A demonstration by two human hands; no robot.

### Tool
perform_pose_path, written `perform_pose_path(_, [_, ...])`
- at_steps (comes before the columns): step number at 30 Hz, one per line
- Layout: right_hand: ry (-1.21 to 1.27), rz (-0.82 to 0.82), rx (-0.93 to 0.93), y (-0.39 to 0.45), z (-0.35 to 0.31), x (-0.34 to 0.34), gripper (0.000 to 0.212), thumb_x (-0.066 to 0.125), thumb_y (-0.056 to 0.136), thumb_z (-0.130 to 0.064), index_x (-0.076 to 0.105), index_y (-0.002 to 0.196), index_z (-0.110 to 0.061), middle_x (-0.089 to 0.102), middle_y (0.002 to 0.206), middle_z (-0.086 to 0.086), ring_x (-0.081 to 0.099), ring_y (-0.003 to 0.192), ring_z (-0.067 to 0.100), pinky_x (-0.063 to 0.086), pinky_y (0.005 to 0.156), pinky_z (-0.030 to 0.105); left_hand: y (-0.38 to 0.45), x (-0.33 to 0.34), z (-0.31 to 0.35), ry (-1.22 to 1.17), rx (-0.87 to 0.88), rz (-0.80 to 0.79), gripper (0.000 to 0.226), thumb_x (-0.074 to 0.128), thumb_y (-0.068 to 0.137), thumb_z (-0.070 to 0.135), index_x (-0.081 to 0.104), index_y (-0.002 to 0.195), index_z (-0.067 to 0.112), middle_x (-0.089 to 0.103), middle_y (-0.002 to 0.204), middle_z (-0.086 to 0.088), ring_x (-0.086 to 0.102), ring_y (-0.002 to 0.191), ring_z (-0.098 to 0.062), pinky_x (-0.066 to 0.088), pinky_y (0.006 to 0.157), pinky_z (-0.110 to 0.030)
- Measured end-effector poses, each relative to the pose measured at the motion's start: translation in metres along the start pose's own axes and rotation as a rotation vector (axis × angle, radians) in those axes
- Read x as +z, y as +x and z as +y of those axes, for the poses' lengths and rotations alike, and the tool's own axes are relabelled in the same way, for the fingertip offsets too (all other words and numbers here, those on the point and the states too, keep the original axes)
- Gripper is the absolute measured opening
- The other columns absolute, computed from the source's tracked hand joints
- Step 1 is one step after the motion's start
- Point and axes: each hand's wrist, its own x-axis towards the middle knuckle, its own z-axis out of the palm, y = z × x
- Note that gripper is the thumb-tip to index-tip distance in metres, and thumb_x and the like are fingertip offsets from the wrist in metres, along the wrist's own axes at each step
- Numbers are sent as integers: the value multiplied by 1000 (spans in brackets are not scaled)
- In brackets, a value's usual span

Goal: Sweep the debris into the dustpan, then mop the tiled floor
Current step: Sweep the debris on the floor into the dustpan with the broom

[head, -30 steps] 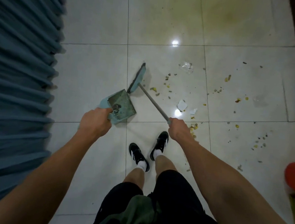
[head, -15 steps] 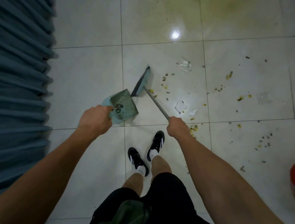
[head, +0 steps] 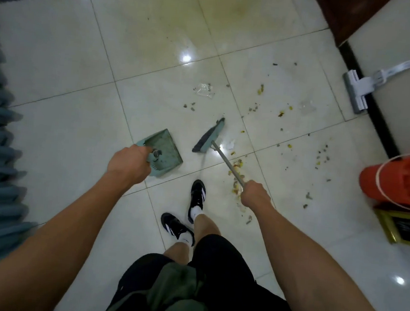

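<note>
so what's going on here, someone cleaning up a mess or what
A person is sweeping a tiled floor. The left hand grips the handle of a teal dustpan, and the right hand grips the handle of a broom, whose head sits just right of the pan with a gap between them. Most of the debris is still scattered on the tiles to the right. A flat mop leans by the wall, untouched, with an orange bucket nearby.
</note>
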Motion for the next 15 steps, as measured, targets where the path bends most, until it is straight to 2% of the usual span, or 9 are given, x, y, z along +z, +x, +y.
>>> perform_pose_path(3, [38, 7, 39, -14, 29, 9, 30, 50, 93, -13, 54, 123, -10, 60, 120, 12, 61, 107, 29, 51, 83, 37, -1, 2, 19, -2, 67, 4, 31, 54, 86, 19, 66, 114, 27, 67, 94, -5, 64, 79, -28, 55, 70, -35])
perform_pose_path(7, [86, 31, 59, -29, 53, 20, 39, 49, 92, -10, 51, 131, -14, 61, 115, 11, 62, 103, 30, 46, 73, 33, -4, 6, 38, -24, 122, -1, 38, 53, 86, 18, 66, 118, 32, 67, 96, -6, 65, 83, -31, 57, 72, -37])
perform_pose_path(12, [119, 60, 103, -48, 61, 25, 25, 49, 92, -12, 57, 116, -12, 61, 109, 9, 63, 97, 28, 52, 75, 35, -9, 3, 54, -33, 150, -8, 26, 53, 81, 16, 66, 97, 30, 63, 86, -3, 62, 77, -29, 53, 67, -35])
perform_pose_path(15, [152, 65, 105, -56, 57, 22, 23, 50, 92, -12, 57, 114, -10, 62, 109, 10, 63, 96, 28, 51, 74, 33, -11, -3, 56, -18, 161, -2, 22, 54, 81, 16, 66, 95, 28, 63, 86, -3, 63, 75, -28, 56, 68, -36])
